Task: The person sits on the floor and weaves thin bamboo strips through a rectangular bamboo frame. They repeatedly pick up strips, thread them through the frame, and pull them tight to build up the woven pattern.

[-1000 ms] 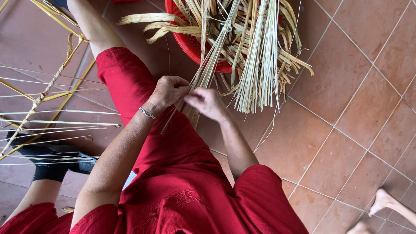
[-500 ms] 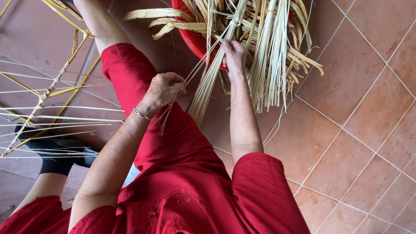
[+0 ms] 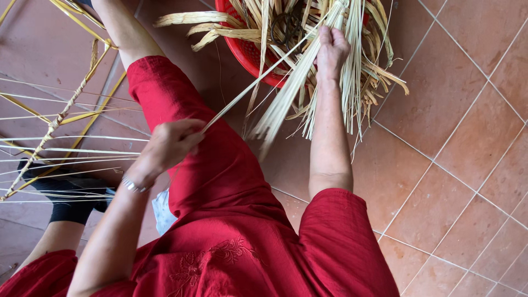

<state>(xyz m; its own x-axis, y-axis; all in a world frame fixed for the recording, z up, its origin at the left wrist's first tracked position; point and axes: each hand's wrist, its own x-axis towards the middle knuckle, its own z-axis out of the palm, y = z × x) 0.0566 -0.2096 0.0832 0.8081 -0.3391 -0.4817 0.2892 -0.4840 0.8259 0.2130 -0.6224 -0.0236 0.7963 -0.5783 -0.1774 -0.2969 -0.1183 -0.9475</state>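
Left hand (image 3: 170, 146) grip pinches single straw strip (image 3: 250, 88); right hand (image 3: 331, 52) grip clasps straw bundle (image 3: 291, 91) over red basket (image 3: 247, 55).

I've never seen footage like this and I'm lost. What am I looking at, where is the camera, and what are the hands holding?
The camera sits on a person's head and looks down at their own lap and arms. The person wears red clothes and sits over a tiled floor. The left hand pinches one thin pale strip, pulled taut. The right hand reaches out and grips a bundle of pale straw-like strips lying over a red basket. At the left stands a yellow frame strung with thin strands.
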